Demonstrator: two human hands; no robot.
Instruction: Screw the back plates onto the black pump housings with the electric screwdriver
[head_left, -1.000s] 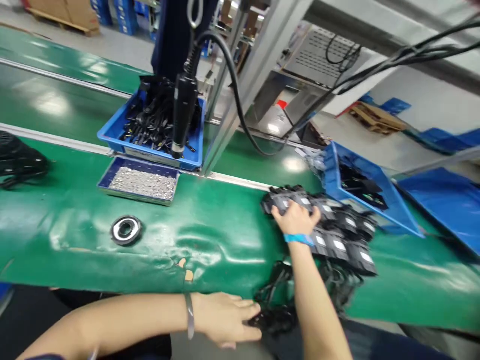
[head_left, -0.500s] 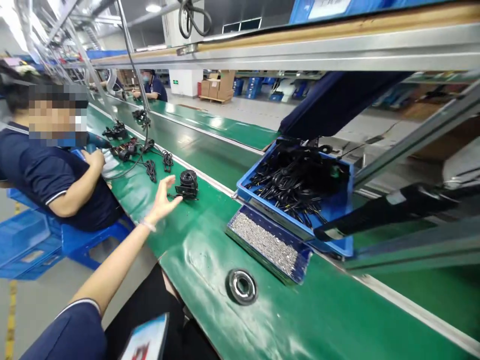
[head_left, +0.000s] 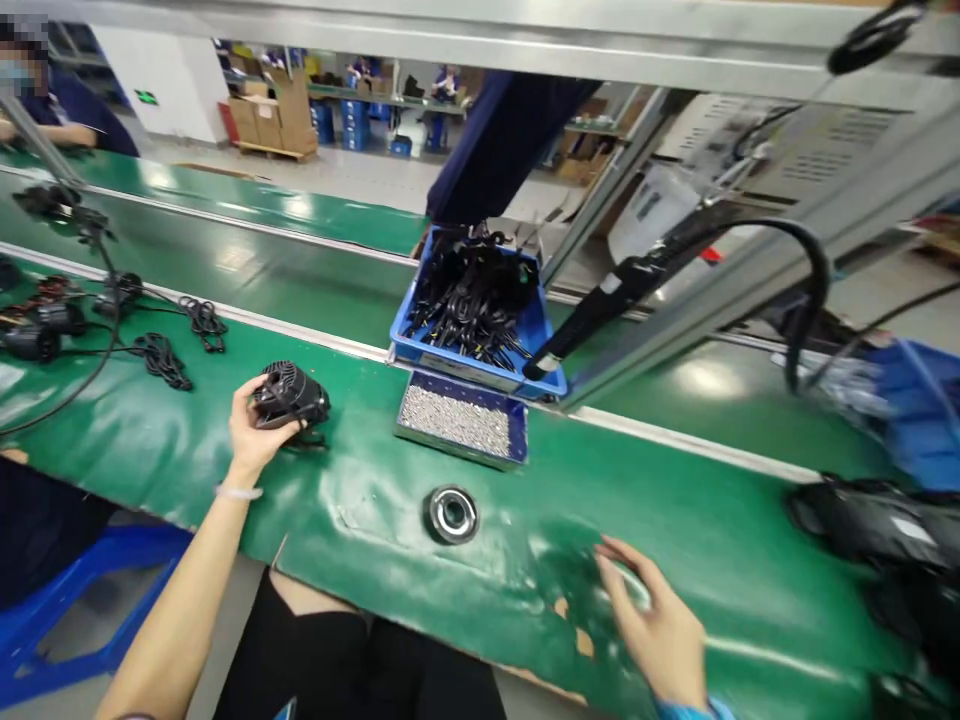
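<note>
My left hand (head_left: 255, 430) is closed on a black ribbed device (head_left: 291, 394), thumb on the near side and fingers on the far side. The device looks tilted, just above or touching the green tabletop; I cannot tell which. To its right lies a dark round ring-shaped part (head_left: 453, 514) with a shiny metal centre. My right hand (head_left: 656, 625) is over the table at the lower right, thumb and fingers apart and nothing between them. Beyond the ring part stands a shallow dark blue box (head_left: 517, 436) of small silvery metal pieces (head_left: 457, 420).
A blue crate (head_left: 401, 340) of black cables stands behind the box. A black tool or hose (head_left: 637, 270) slants down beside a metal post. Coiled cables (head_left: 163, 360) lie at left; black items (head_left: 870, 530) pile at right. Another person (head_left: 75, 110) sits across at far left.
The view has swung right. My left hand, open beside the black device before, now grips it, and the device has tipped. My right hand has come into view.
</note>
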